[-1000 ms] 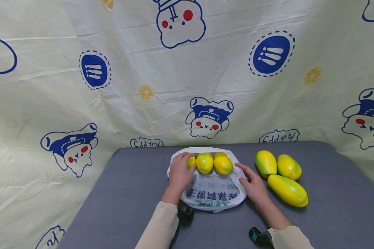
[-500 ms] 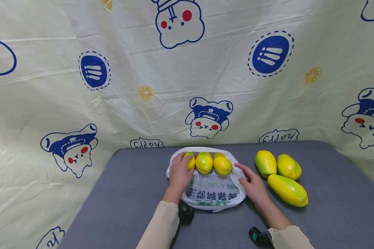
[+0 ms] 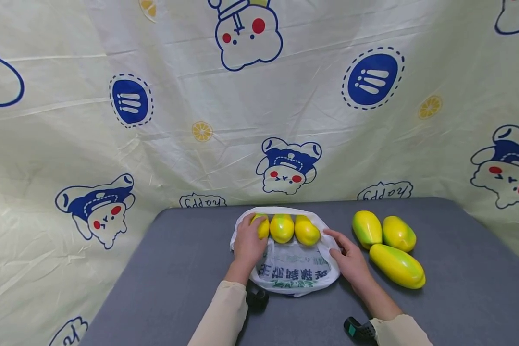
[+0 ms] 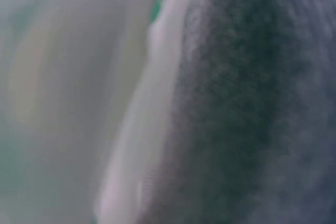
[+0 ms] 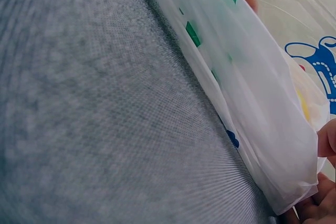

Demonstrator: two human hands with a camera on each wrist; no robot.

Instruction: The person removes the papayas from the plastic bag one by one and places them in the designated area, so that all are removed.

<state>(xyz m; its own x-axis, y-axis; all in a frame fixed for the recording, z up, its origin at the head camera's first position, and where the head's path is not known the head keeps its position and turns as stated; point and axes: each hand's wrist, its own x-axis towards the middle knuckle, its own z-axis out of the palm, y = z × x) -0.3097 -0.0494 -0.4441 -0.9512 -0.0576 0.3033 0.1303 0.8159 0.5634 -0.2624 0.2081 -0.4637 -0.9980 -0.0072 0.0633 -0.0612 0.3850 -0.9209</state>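
Observation:
A white plastic bag [image 3: 291, 262] with dark printed characters and a green leaf print lies on the table, its mouth spread wide. Inside, along the far side, sit three yellow-green papayas in a row. My left hand [image 3: 248, 242] reaches over the bag's left rim, fingers curled over the leftmost papaya [image 3: 264, 228] and partly hiding it. Beside it are the middle papaya [image 3: 282, 228] and the right papaya [image 3: 307, 230]. At the opposite rim my right hand [image 3: 350, 257] pinches the bag's edge; the right wrist view shows thumb and fingers [image 5: 326, 140] there. The left wrist view is blurred.
Three more papayas lie close together right of the bag: one at the back [image 3: 366, 229], one beside it [image 3: 399, 234] and a long one [image 3: 397, 265] in front. A printed curtain [image 3: 225, 163] hangs behind the grey table [image 3: 177, 288].
My left fingers have shifted slightly left and more of the leftmost papaya shows. My right hand stays at the bag's rim. The head view has tilted slightly.

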